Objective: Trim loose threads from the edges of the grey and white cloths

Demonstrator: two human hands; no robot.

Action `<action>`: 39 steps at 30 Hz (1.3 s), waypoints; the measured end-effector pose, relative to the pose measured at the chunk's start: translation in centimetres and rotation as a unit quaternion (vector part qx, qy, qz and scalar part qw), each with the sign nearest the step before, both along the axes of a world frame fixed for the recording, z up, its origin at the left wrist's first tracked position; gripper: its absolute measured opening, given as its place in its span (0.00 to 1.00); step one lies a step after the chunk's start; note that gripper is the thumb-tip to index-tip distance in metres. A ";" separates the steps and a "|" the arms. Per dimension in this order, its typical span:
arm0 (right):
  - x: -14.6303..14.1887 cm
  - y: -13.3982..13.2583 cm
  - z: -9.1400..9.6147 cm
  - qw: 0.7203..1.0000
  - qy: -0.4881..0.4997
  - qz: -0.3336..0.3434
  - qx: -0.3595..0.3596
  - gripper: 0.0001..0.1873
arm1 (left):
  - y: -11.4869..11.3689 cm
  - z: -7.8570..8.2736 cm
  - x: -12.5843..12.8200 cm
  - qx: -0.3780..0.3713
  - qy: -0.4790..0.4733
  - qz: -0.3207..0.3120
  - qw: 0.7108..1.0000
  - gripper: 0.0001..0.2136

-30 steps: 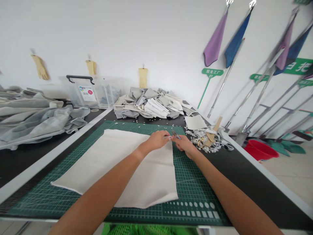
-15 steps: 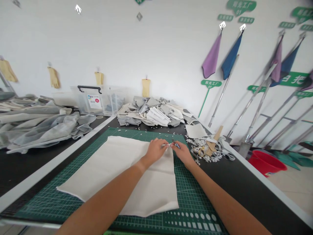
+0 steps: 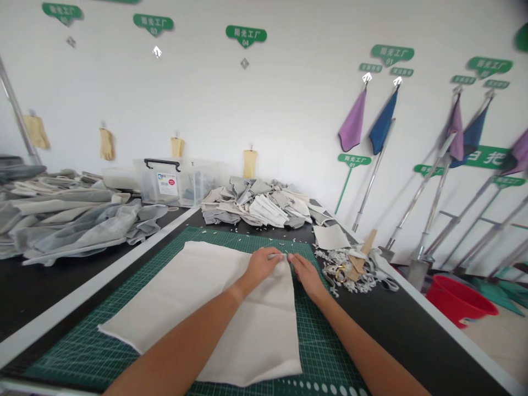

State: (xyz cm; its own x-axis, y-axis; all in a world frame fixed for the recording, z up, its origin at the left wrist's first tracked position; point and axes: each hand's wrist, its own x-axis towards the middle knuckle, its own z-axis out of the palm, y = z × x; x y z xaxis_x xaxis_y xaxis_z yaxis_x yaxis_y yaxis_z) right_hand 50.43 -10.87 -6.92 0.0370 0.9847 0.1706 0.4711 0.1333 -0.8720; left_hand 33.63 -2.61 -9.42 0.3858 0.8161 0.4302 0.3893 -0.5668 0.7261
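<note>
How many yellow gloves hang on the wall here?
4 yellow gloves on the white wall: the first at far left, the second to its right, the third above the clear plastic bin, the fourth above the fabric scraps.

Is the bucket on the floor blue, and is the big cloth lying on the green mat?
Not quite: the bucket is red, not blue, as the head view shows. The big cloth is lying on the green mat, just as you said.

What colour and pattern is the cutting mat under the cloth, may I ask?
The cutting mat is dark green with a pale grid; head view.
</note>
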 end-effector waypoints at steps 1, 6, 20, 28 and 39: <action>-0.1 -0.1 0.1 1.000 -0.001 -0.014 0.005 0.29 | 0.0 0.0 0.0 0.000 -0.004 -0.003 1.000 0.13; -0.3 -0.3 -0.1 0.999 -0.014 -0.045 0.020 0.26 | 0.2 -0.1 -0.1 -0.010 -0.019 -0.009 1.000 0.13; 0.2 0.4 -1.9 0.996 -0.056 -0.036 0.059 0.24 | 0.6 -0.5 -0.1 -0.048 -0.095 -0.056 0.993 0.14; 0.4 1.0 -2.5 0.993 -0.090 -0.026 0.072 0.23 | 0.9 -0.9 -0.1 -0.068 -0.136 -0.078 0.985 0.13; 0.2 0.6 -2.2 0.994 -0.062 -0.014 0.086 0.22 | 0.7 -0.5 -0.3 -0.074 -0.148 -0.091 0.982 0.11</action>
